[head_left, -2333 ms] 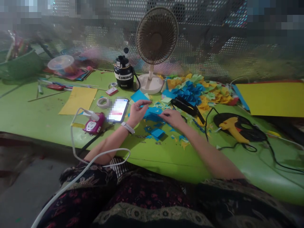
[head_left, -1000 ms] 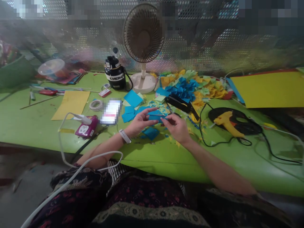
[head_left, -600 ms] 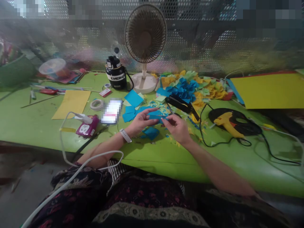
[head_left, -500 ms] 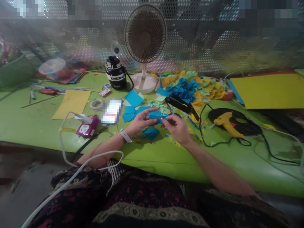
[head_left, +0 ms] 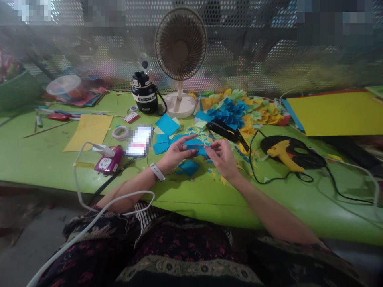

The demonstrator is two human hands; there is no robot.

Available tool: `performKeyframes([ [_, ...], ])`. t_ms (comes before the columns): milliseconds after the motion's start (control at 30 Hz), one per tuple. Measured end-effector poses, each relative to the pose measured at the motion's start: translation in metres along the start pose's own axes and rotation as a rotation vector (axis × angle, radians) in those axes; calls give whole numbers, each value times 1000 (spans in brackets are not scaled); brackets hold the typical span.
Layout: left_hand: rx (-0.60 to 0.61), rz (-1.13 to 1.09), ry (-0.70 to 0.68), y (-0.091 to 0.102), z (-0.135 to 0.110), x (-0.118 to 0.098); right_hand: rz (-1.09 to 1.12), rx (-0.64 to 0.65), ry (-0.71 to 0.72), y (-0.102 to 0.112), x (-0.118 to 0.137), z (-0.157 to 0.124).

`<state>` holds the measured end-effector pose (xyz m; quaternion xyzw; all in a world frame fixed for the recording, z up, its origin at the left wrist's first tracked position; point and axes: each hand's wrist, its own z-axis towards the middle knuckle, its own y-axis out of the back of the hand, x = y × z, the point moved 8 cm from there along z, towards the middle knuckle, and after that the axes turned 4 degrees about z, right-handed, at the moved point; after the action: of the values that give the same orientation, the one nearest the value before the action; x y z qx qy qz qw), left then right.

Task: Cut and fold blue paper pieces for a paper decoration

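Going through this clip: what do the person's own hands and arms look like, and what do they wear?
The left hand and right hand are bare. A white watch sits on the left wrist, and the forearms are uncovered above dark floral sleeves.

Two hands (head_left: 176,151) and one wristwatch (head_left: 157,172) at work, one blue paper piece (head_left: 194,146) between them; on our green worktable (head_left: 44,159) we count one fan (head_left: 180,44), one jug (head_left: 143,93), one glue gun (head_left: 283,153), one phone (head_left: 139,140), one tape roll (head_left: 120,133) and two yellow card sheets (head_left: 88,133).

This looks like a paper-craft workspace, though the blurred background leaves the wider setting unsure: a green worktable (head_left: 36,151) holds cut blue and yellow paper (head_left: 229,109), a glue gun (head_left: 283,159) and a desk fan (head_left: 180,44), with a perforated metal screen (head_left: 254,59) behind it.
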<state>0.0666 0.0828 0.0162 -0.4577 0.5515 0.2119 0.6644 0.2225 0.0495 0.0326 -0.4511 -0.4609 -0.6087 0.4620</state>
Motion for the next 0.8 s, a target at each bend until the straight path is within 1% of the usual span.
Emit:
performKeyframes([
  [100, -17, 10, -9, 1, 0, 0, 15, 62, -57, -5, -5, 0],
  [300, -13, 17, 9, -1, 0, 1, -8, 199, -12, -17, 0, -3],
  [400, 9, 64, 30, -1, -1, -2, -23, 209, 14, -17, 4, -3],
  [500, 54, 137, 97, -1, -2, -1, -37, 220, 34, -16, 7, -3],
  [567, 73, 157, 118, -2, -2, -2, -36, 221, 33, -16, 9, -3],
  [667, 80, 160, 104, -3, -2, -5, 0, 222, -10, -16, 9, -3],
  [800, 87, 170, 75, -4, -2, -7, 102, 303, -132, -24, 4, -5],
])
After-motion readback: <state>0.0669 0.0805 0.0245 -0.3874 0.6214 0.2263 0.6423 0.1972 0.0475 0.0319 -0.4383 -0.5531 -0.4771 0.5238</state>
